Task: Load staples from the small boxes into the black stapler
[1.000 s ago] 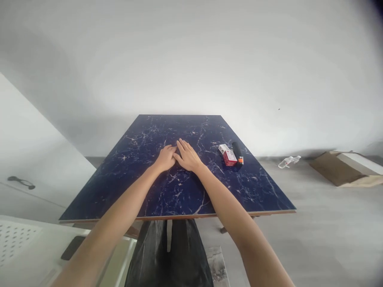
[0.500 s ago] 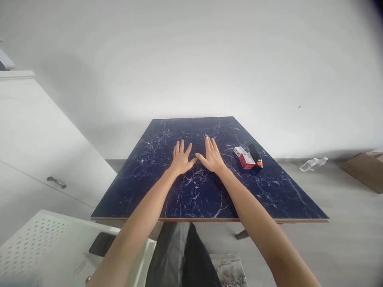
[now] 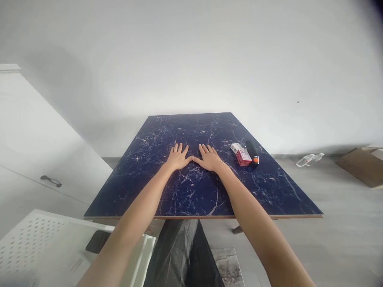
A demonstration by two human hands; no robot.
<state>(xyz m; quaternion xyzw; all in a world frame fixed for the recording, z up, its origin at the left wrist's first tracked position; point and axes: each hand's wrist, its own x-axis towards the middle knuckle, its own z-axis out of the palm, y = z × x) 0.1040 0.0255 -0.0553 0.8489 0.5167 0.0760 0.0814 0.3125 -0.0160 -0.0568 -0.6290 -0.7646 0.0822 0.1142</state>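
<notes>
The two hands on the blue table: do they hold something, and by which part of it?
Nothing is held: the left hand and the right hand lie palm down on the blue table.

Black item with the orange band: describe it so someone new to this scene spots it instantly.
Start at the dark blue, white-veined table. On it, right of the right hand, lies red-and-white packaging, with the black item just to its right. Unlike that boxy neighbour, it is long and rounded, with an orange band near its near end.
</notes>
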